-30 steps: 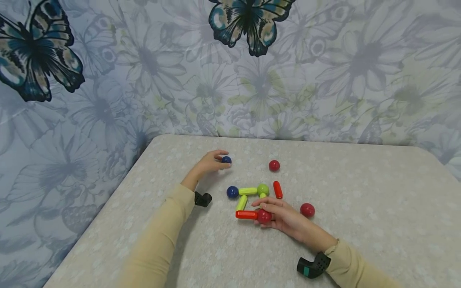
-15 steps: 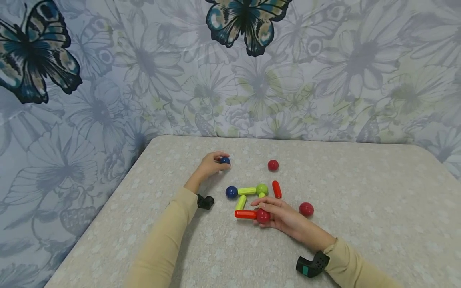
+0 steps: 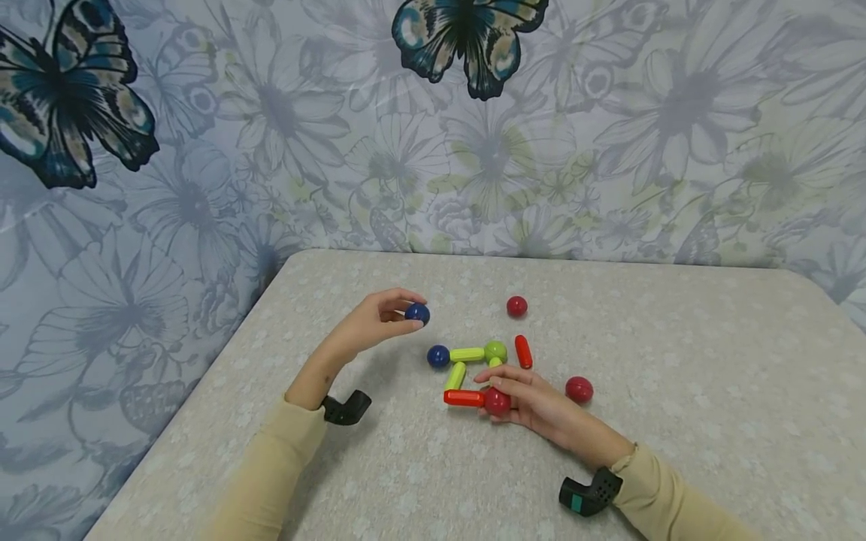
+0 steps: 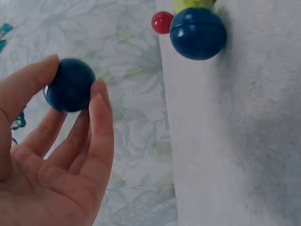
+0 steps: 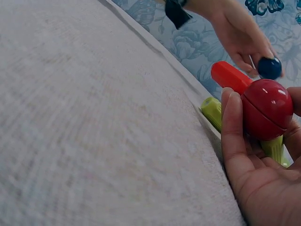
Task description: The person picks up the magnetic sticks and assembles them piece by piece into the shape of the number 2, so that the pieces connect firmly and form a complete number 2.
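My left hand pinches a blue ball between thumb and fingers; the left wrist view shows this ball held above the table. With its fingers round a red ball, my right hand stays at the near side of the joined pieces. From that ball a red stick points left. Behind it, a second blue ball, a yellow-green stick and a green ball form a row. Another yellow-green stick slants between the row and the red stick. Fingers partly hide a further one.
A loose red stick lies right of the green ball. One red ball sits farther back and another beside my right hand. The table's back edge meets a flowered wall covering with butterflies.
My left hand has lifted the blue ball off the table's far part and drawn it nearer and slightly left. My right hand keeps its hold on the red ball, nearly unmoved.
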{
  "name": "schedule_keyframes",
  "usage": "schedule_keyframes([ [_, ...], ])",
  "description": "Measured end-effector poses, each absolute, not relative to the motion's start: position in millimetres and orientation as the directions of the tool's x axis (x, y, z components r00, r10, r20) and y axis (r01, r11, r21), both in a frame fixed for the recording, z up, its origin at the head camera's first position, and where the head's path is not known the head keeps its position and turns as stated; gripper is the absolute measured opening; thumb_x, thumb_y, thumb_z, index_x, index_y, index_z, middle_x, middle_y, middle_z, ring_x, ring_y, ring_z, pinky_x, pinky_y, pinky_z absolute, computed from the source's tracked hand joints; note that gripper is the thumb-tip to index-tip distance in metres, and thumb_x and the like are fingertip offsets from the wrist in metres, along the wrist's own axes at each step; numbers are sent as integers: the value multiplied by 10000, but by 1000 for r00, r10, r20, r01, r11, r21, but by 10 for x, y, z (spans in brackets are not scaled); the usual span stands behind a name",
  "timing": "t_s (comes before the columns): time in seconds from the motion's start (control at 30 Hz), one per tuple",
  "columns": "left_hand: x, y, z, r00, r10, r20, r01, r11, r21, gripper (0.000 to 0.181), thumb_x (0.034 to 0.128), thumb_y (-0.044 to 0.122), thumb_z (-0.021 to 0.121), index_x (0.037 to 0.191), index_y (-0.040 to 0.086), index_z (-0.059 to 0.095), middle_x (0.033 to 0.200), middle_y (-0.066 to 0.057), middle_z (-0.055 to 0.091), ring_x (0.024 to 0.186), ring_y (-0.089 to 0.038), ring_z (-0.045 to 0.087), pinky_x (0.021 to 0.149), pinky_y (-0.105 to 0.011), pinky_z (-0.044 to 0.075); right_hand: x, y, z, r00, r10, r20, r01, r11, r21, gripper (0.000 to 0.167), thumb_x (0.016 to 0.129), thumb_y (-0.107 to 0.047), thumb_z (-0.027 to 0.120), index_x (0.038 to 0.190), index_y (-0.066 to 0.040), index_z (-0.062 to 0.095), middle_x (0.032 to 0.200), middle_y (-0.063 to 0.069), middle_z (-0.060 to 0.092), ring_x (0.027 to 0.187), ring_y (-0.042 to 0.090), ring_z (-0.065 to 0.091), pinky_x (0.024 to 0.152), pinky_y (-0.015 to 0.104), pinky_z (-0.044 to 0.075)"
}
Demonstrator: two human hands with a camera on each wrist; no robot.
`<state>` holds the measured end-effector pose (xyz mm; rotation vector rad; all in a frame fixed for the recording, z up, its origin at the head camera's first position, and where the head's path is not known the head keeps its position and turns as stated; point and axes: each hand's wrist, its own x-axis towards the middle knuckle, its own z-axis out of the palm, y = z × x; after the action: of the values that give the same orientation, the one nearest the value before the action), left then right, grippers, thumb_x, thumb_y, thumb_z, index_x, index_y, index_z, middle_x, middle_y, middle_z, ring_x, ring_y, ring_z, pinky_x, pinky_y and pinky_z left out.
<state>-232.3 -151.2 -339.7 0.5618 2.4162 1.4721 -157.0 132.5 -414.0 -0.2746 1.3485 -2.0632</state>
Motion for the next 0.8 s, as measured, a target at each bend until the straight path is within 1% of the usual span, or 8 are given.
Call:
schedule_keyframes([
  [0.13, -2114, -1565, -3428, -837, 547, -26, 220, 379, 899, 391, 865, 138, 692, 1215, 34, 551, 1137, -99, 578, 930, -243, 602, 784, -378, 481, -1564, 1330, -4138, -771, -612, -177, 408, -261, -875, 196, 978, -159, 506, 1116, -113, 637, 1099, 140, 583, 895, 254, 640, 762, 319, 510],
  [0.27, -1977, -1584, -3525, -768, 640, -42, 256, 366, 895, 398, 857, 120, 699, 1217, 19, 562, 1173, -113, 552, 911, -226, 608, 770, -346, 489, -1570, 1328, -4143, -770, -612, -181, 411, -258, -874, 197, 977, -150, 506, 1116, -114, 641, 1086, 136, 592, 902, 255, 640, 771, 325, 510],
  [0.37, -1913, -1582, -3616, -724, 685, -84, 247, 371, 895, 402, 852, 133, 707, 1219, 20, 588, 1197, -115, 553, 836, -206, 602, 717, -310, 484, -1576, 1328, -4148, -769, -614, -178, 408, -258, -876, 194, 976, -146, 507, 1110, -119, 645, 1067, 132, 605, 902, 253, 640, 779, 329, 509],
  [0.5, -1866, -1557, -3741, -690, 711, -137, 199, 369, 908, 382, 843, 141, 718, 1192, 23, 618, 1177, -101, 585, 722, -180, 569, 635, -275, 456, -1575, 1327, -4151, -767, -620, -165, 398, -259, -880, 193, 977, -148, 506, 1109, -122, 644, 1051, 130, 615, 899, 251, 641, 780, 330, 509],
  [0.63, -1849, -1503, -3835, -667, 731, -145, 196, 359, 913, 352, 842, 129, 717, 1170, 34, 633, 1133, -80, 609, 722, -178, 585, 643, -284, 479, -1578, 1332, -4166, -765, -624, -158, 394, -259, -882, 199, 981, -141, 496, 1115, -111, 640, 1058, 132, 610, 905, 255, 641, 778, 329, 509],
  [0.7, -1842, -1482, -3858, -668, 728, -155, 186, 365, 912, 338, 841, 136, 720, 1161, 62, 643, 1109, -45, 619, 769, -188, 615, 672, -301, 497, -1580, 1336, -4170, -763, -628, -155, 392, -259, -883, 205, 985, -133, 484, 1119, -107, 636, 1061, 133, 606, 908, 257, 640, 779, 329, 509],
  [0.8, -1827, -1461, -3881, -673, 723, -157, 183, 368, 912, 336, 844, 149, 718, 1163, 74, 643, 1090, -26, 622, 799, -193, 625, 687, -312, 507, -1584, 1338, -4167, -760, -633, -151, 391, -259, -883, 210, 988, -127, 474, 1122, -105, 634, 1053, 133, 607, 913, 260, 639, 782, 330, 508],
])
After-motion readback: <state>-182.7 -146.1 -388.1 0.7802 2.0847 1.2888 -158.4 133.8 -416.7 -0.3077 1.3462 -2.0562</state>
